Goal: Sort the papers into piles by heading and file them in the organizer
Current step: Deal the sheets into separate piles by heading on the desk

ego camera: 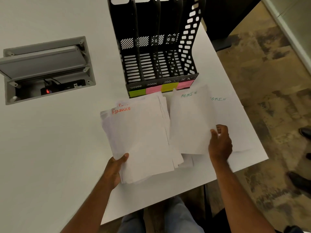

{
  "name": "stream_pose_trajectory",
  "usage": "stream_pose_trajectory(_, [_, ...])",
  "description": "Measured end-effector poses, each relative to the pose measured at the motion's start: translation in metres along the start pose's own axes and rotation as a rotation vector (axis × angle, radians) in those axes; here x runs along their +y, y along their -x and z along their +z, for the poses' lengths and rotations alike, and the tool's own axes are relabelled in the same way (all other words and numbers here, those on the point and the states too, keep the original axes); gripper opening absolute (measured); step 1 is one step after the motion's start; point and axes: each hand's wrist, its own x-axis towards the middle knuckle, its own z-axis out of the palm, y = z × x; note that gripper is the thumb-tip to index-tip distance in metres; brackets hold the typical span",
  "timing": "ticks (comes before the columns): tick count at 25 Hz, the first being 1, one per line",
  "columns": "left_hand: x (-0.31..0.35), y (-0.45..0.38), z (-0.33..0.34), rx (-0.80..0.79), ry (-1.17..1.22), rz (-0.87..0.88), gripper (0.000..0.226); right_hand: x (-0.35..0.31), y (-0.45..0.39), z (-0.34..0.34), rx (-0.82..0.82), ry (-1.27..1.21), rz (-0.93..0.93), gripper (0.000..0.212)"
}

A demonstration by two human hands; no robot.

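Left hand (116, 167) grips the near-left corner of a thick stack of papers (141, 137), thumb on top, top sheet headed FINANCE in red; the stack is held over the white bench (50, 148), just in front of the black organizer (158, 52). Right hand (219, 143) pinches the near-right edge of a single sheet (190, 121) headed ADMIN in green, held beside the stack and partly over another ADMIN sheet (235, 115) lying flat near the bench's right edge. Organizer stands upright at the far side with four slots, green, pink, yellow and pink sticky labels (161, 88) along its front; an open grey cable hatch (47, 69) sits in the bench to the left.
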Motion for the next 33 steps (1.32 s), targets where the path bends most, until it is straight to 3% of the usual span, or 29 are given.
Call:
stream_pose_trajectory(7, [-0.01,-0.012,0.046,-0.004,-0.046,0.026,0.038,0.059,-0.084,-0.015,0.015,0.067,0.019,0.026])
stream_pose_trajectory(14, [-0.016,-0.019,0.064,0.033,-0.076,0.033,0.039,0.088,-0.1,-0.01,-0.116,0.322,0.055,0.046])
stream_pose_trajectory(16, [-0.016,-0.018,0.066,0.038,-0.074,0.033,0.033,0.079,-0.098,-0.01,-0.088,0.316,0.055,0.044])
stream_pose_trajectory(19, [-0.012,-0.01,0.067,0.018,-0.066,0.03,0.033,0.039,-0.069,-0.004,-0.063,-0.048,-0.106,0.028])
stream_pose_trajectory(22, [-0.008,-0.003,0.062,0.018,-0.048,0.03,0.033,-0.017,-0.005,0.012,-0.25,-0.295,-0.28,0.018])
stream_pose_trajectory(24, [-0.006,0.0,0.057,0.017,-0.042,0.022,0.028,-0.041,0.034,0.025,-0.389,-0.2,-0.278,0.016])
stream_pose_trajectory(27, [-0.003,0.005,0.039,0.04,-0.022,0.006,0.024,-0.059,0.072,0.039,-0.465,-0.029,-0.203,0.025])
stream_pose_trajectory(30, [-0.003,0.012,0.017,0.006,-0.004,0.013,0.028,-0.069,0.09,0.045,-0.47,-0.086,-0.099,0.027])
stream_pose_trajectory(33, [-0.001,0.02,-0.006,0.001,0.035,0.016,0.029,-0.077,0.104,0.053,-0.481,-0.172,-0.08,0.017])
